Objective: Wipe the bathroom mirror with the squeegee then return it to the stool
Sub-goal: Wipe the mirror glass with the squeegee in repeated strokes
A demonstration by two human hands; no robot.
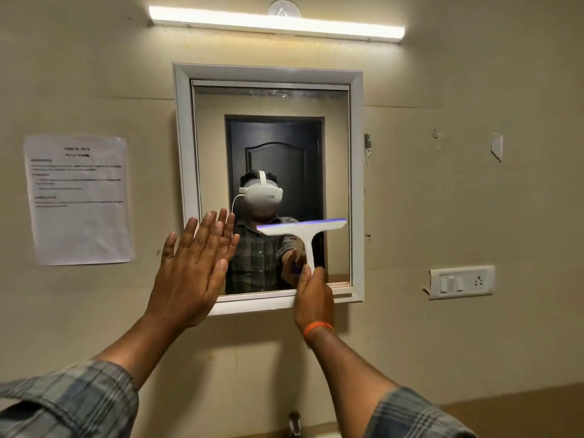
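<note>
A white-framed mirror (268, 99) hangs on the beige wall straight ahead. My right hand (313, 295) grips the stem of a white squeegee (305, 230), whose purple-edged blade lies across the lower right part of the glass. Flat and with straight fingers, my left hand (192, 270) presses on the mirror's lower left frame and glass edge. The stool is out of view.
A printed paper sheet (79, 200) is taped to the wall at the left. A switch and socket plate (461, 281) sits right of the mirror. A tube light (275, 25) glows above. A tap (295, 422) shows at the bottom edge.
</note>
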